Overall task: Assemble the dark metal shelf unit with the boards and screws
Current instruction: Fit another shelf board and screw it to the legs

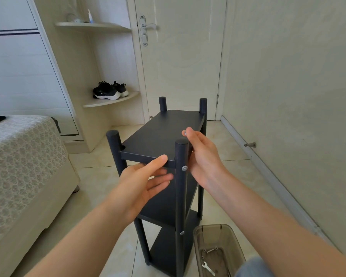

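Closest, low on the right: a smoky plastic bin (196, 239) on the tile floor (96, 196), with a few loose screws (210, 250) and a small wrench (208, 267) inside. Just left of the bin, the dark shelf unit (168, 212), upright on the floor between the bed (18, 156) on the left and the wall (288, 76) on the right. Round posts at the corners, three boards, and two silver screw heads (184, 168) already in the near right post (180, 196).

At the top of the unit, both hands. Left hand (144, 182) in front of the top board (164, 132), fingers straight and apart, gripping nothing. Thumb tip at the front edge of the board, other fingers stretched just below it; contact with the underside not possible to tell. Right hand (200, 156) at the outer side of the near right post, fingers curled, with a small silver screw (185, 133) pinched at the fingertips, just above the right edge of the top board.

Farther back on the left, curved corner shelves (112, 101): black sneakers (110, 90) on the lower one, a small bottle (90, 16) on the upper one. Farthest, a closed white door (182, 66) with a metal handle (149, 27).
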{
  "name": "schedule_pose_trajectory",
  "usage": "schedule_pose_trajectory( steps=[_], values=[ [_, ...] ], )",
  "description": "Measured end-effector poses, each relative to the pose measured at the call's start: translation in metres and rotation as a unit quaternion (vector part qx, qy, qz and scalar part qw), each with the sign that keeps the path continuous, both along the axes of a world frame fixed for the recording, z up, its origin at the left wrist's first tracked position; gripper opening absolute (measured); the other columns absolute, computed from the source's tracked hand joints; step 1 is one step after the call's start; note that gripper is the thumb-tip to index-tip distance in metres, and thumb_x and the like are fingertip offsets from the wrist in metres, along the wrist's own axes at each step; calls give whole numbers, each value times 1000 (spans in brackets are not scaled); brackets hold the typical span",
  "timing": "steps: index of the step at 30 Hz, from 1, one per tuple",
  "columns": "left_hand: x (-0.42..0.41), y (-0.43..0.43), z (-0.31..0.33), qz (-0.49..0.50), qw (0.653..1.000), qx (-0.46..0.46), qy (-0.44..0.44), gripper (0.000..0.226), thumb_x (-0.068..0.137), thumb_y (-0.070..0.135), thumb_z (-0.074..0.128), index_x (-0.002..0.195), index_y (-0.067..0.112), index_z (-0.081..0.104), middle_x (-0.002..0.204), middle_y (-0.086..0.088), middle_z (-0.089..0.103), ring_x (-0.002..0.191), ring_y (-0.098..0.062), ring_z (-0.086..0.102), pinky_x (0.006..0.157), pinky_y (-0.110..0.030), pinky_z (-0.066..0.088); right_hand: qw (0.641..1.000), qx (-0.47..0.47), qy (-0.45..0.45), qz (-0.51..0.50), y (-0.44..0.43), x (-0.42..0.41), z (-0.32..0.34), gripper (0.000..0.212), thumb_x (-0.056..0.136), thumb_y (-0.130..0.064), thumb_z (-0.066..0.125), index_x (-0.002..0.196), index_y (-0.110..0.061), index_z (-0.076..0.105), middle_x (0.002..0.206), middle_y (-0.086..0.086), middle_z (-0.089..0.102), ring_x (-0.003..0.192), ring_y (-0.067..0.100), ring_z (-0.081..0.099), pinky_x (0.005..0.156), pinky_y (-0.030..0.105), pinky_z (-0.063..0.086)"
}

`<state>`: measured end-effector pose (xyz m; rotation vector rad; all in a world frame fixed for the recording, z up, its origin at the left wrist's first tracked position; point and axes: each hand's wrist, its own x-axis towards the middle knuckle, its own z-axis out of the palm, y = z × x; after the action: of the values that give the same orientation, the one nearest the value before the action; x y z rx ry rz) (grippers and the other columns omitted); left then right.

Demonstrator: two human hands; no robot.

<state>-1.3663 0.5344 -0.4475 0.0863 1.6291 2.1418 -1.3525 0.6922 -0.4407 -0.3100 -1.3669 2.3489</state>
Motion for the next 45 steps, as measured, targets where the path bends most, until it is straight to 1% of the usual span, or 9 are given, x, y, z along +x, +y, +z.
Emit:
schedule_pose_trajectory(
  steps=[3, 7, 11, 14, 18, 23, 33, 39, 45],
  values=[
    [7, -4, 7, 56, 983, -170, 49, 44, 75, 47, 82, 95, 12, 66, 81, -8, 64, 61, -15, 69, 60, -29, 57, 1000, 5, 4, -4, 1, -1, -1, 16, 93, -31, 66, 83, -18, 69, 71, -7, 67, 73, 11, 65, 60, 23, 53],
    [17, -8, 14, 217, 875, -260, 346, 40, 76, 46, 79, 74, 22, 47, 62, 11, 43, 60, -10, 41, 58, -23, 38, 1000, 4, 14, -1, 5, -2, -4, 19, 92, -31, 66, 77, -19, 70, 69, -6, 65, 68, 10, 64, 60, 24, 53],
    [18, 0, 24, 113, 742, -326, 575, 44, 68, 54, 76, 102, 34, 57, 102, 22, 56, 99, 2, 47, 84, -7, 36, 1000, 16, 25, 6, 8, -1, -7, 22, 92, -33, 66, 73, -23, 73, 73, -4, 65, 75, 14, 64, 66, 30, 55],
    [10, 10, 22, 21, 673, -410, 615, 85, 67, 69, 68, 137, 25, 54, 138, 10, 53, 136, -6, 35, 118, -30, 28, 1000, 22, 20, 8, 9, 0, -7, 20, 90, -37, 67, 77, -23, 73, 78, -1, 67, 79, 17, 65, 69, 32, 57],
    [-4, 16, 24, -24, 657, -428, 620, 89, 72, 75, 60, 147, 28, 47, 155, 13, 42, 150, -4, 19, 122, -30, 3, 1000, 4, 21, 17, 10, 0, -8, 18, 91, -35, 67, 83, -19, 72, 84, 4, 67, 86, 21, 65, 68, 31, 56],
    [-16, 15, 25, -109, 625, -468, 616, 75, 83, 82, 34, 147, 43, 41, 158, 26, 22, 144, 8, -2, 124, -35, -1, 999, 5, 29, 33, 11, 0, -10, 18, 92, -33, 66, 84, -18, 72, 83, 3, 69, 84, 19, 68, 70, 31, 57],
    [-19, -4, 21, -96, 650, -458, 598, 71, 84, 75, 31, 148, 46, 38, 154, 26, 35, 139, 14, 8, 115, -18, 0, 996, 44, 51, 65, 1, -6, -10, 23, 95, -29, 62, 77, -19, 74, 75, -2, 70, 72, 9, 70, 63, 23, 56],
    [-34, -24, 25, -97, 670, -451, 582, 66, 86, 75, 35, 147, 49, 39, 152, 27, 39, 146, 3, 24, 120, -25, 10, 994, 70, 36, 71, -17, -22, -3, 19, 94, -30, 63, 92, -12, 69, 74, -4, 69, 71, 6, 69, 63, 20, 54],
    [-53, -50, 31, -84, 712, -414, 561, 52, 89, 67, 48, 138, 49, 51, 123, 47, 40, 122, 13, 34, 111, -31, 28, 991, 94, 23, 95, -40, -48, 7, 19, 94, -29, 62, 90, -12, 70, 80, 1, 69, 82, 16, 67, 67, 26, 54]
  ],
)
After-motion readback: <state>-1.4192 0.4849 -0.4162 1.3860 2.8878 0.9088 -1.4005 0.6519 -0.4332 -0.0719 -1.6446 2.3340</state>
